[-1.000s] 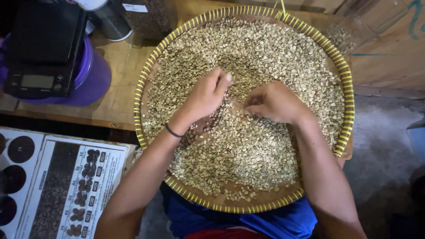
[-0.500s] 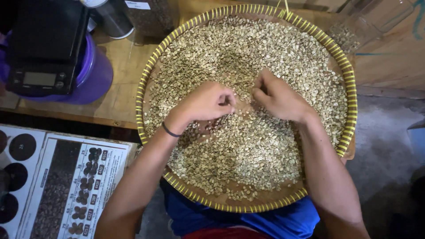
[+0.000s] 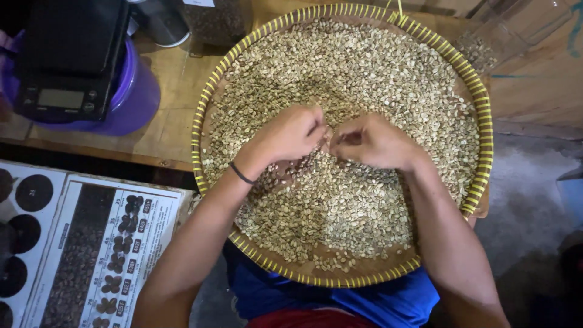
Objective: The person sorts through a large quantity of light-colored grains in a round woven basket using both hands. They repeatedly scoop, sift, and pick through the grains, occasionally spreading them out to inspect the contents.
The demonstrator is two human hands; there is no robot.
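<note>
A round woven tray [image 3: 480, 109] with a yellow-banded rim rests partly on the wooden table and partly on my lap. It is spread with pale green coffee beans [image 3: 364, 73]. My left hand [image 3: 290, 135], a dark band on its wrist, lies curled on the beans at the tray's middle. Right beside it, my right hand [image 3: 371, 141] is also curled, knuckles up, fingertips touching the beans. The two hands almost meet. Whether either pinches a bean is hidden by the fingers.
A black digital scale [image 3: 67, 58] sits on a purple tub [image 3: 136, 97] at the upper left. A printed bean chart [image 3: 91, 249] lies at the lower left. A dark cup [image 3: 163, 24] and a clear container [image 3: 504, 30] stand at the table's back.
Both hands have drawn together at the tray's middle; the left has curled from flat into a loose fist, and the right has shifted left toward it.
</note>
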